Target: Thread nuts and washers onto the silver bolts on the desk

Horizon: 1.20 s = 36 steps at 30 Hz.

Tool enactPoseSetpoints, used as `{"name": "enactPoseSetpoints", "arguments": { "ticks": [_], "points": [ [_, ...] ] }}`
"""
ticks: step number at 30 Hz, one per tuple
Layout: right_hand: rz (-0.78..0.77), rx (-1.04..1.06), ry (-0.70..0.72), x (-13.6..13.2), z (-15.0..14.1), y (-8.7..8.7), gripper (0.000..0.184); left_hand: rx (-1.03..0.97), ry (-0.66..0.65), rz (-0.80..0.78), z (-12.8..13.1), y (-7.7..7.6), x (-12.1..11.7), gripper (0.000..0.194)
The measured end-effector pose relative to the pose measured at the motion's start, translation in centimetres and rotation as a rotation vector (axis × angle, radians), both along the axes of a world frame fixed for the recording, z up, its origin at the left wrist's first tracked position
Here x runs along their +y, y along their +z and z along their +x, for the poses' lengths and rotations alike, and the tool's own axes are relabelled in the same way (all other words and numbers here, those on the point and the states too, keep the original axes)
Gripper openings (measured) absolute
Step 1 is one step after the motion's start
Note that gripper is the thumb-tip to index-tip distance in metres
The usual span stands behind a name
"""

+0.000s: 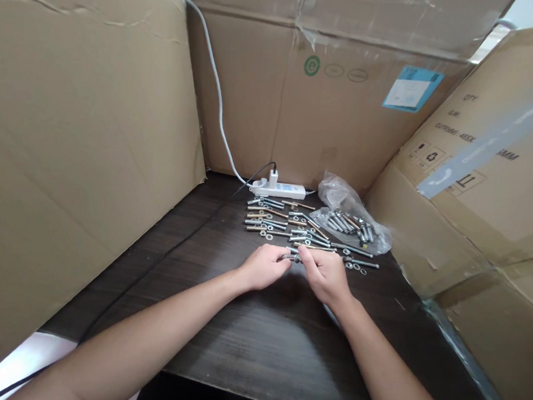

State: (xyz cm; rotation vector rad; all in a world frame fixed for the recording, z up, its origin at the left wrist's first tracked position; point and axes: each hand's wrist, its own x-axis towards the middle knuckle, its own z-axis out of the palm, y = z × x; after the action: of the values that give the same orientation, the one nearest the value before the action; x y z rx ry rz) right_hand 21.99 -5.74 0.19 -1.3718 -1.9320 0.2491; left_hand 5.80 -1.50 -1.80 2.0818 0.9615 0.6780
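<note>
My left hand [266, 266] and my right hand [325, 275] meet over the dark wooden table [244, 336], both closed in a pinch on one small metal bolt [293, 258] held between them. Just beyond the fingers lies a spread of several loose bolts [287, 227], with small washers and nuts [356, 268] among them. A clear plastic bag of bolts [352, 221] lies to the right of that spread.
A white power strip [279, 190] with a plug and white cable sits at the back of the table. A black cable [156, 265] runs along the left. Cardboard boxes wall the table at left [75, 131], back [324, 92] and right [487, 202].
</note>
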Motion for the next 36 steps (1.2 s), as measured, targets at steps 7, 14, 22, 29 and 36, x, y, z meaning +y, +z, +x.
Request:
{"name": "enactPoseSetpoints", "arguments": {
  "ticks": [7,14,22,29,36],
  "points": [
    [0.009,-0.008,-0.042,-0.3,-0.4,0.5,0.02,-0.059,0.02,-0.071,0.1,0.1,0.1,0.02],
    [-0.04,0.006,-0.022,0.1,-0.3,-0.3,0.041,-0.239,0.0,-0.203,0.4,0.2,0.3,0.019],
    [-0.01,0.157,0.101,-0.1,-1.2,-0.3,0.024,-0.695,-0.188,-0.838,0.2,0.2,0.0,0.013],
    [0.06,0.141,0.102,0.1,-1.5,-0.8,0.018,-0.759,-0.233,-0.983,0.0,0.6,0.0,0.015],
    [-0.005,-0.045,0.05,-0.3,-1.9,-0.6,0.019,-0.748,-0.249,-1.134,0.2,0.8,-0.3,0.022]
  ]
}}
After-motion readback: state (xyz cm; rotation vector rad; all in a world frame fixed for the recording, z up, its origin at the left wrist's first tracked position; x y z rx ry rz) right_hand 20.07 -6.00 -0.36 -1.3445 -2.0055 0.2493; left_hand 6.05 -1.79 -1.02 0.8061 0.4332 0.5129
